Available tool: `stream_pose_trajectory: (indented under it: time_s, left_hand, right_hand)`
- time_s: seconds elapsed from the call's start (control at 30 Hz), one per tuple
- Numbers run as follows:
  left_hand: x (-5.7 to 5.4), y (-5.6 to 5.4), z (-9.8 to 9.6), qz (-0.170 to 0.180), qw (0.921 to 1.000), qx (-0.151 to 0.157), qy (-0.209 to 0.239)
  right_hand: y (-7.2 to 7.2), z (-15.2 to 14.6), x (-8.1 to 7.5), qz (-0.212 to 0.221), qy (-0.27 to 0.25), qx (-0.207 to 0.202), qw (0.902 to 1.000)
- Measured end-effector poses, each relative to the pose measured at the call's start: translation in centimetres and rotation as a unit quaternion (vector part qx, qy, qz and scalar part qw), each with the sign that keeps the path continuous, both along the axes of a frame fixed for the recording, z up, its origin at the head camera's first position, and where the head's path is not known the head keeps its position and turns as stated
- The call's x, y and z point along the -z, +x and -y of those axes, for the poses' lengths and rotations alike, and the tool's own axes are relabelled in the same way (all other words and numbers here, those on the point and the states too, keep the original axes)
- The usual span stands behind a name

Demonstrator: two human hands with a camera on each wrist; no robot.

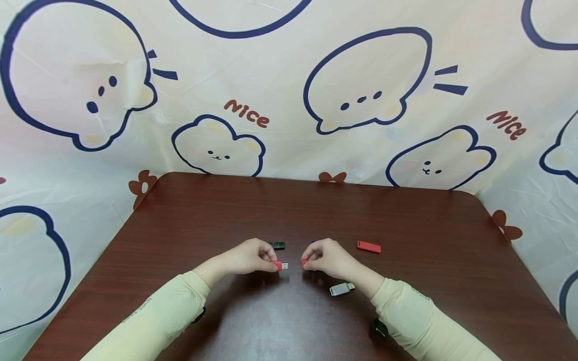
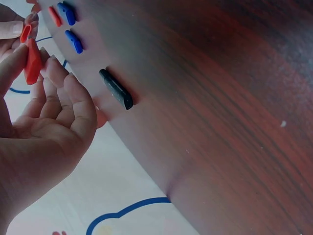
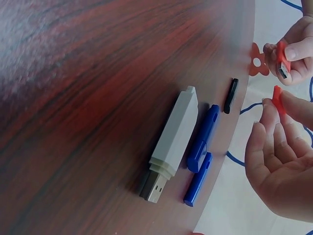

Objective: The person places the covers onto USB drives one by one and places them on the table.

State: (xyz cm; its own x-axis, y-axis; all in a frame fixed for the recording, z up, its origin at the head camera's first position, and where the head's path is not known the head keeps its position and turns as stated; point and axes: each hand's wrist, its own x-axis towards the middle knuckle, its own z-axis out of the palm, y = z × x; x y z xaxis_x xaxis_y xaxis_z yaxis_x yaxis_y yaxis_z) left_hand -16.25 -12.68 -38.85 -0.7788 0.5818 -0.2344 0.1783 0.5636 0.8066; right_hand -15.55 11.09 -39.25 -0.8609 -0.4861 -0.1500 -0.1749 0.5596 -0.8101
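Note:
My left hand (image 1: 247, 257) pinches a red USB stick (image 1: 278, 265) between thumb and fingers. Its bare metal plug points right, toward the other hand. Opposite it, my right hand (image 1: 333, 259) pinches a small red cap (image 1: 304, 262), and a short gap separates cap and plug. In the right wrist view the cap (image 3: 278, 100) is apart from the red stick (image 3: 281, 53). Just behind the left fingers lies a black USB stick (image 1: 278, 245). A grey-white USB stick (image 1: 339, 289), plug exposed, lies in front of the right hand.
Two blue pieces, a larger one (image 3: 204, 139) and a smaller one (image 3: 198, 181), lie beside the grey-white stick in the right wrist view. Another red stick (image 1: 369, 246) rests farther right. A patterned cloth (image 1: 289, 90) hangs around the brown table (image 1: 217, 205).

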Motion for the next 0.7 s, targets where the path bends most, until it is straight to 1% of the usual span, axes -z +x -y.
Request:
stream_pose_trajectory:
  time_s: [0.2, 0.43, 0.7]
  left_hand:
    - [-0.22, 0.05, -0.09, 0.005, 1.0000, 0.000, 0.000]
    - [-0.12, 0.03, -0.21, 0.002, 1.0000, 0.002, 0.005]
    - [0.05, -0.07, -0.35, 0.000, 1.0000, 0.004, 0.008]
  right_hand:
    - [-0.03, 0.19, 0.07, 0.000, -0.001, 0.001, 1.0000]
    - [-0.08, 0.34, 0.22, -0.004, -0.004, -0.001, 1.0000]
    - [-0.09, 0.46, 0.17, 0.002, -0.008, -0.003, 1.0000]
